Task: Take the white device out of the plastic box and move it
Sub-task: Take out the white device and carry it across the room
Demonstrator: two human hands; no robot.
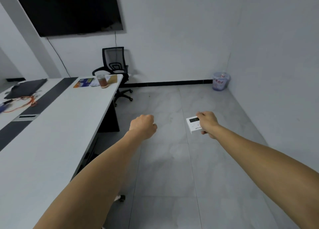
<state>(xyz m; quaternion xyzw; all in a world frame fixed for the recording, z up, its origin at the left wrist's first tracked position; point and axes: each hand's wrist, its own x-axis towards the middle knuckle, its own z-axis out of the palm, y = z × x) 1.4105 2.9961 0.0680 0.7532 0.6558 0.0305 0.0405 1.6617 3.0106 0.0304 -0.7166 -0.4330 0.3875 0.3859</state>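
Note:
My right hand (208,122) holds the white device (193,124), a small flat white unit with a dark screen near its top, out over the grey tiled floor. The fingers wrap its right edge and hide that side. My left hand (144,126) hangs in the air to the left of it, curled into a loose fist with nothing in it. No plastic box is in view.
A long white table (57,133) with a dark strip runs along the left, carrying a laptop (25,89), orange cable, papers and a cup of brown liquid (102,81). A black office chair (115,70) stands at its far end. A plastic bin (221,81) sits in the far corner.

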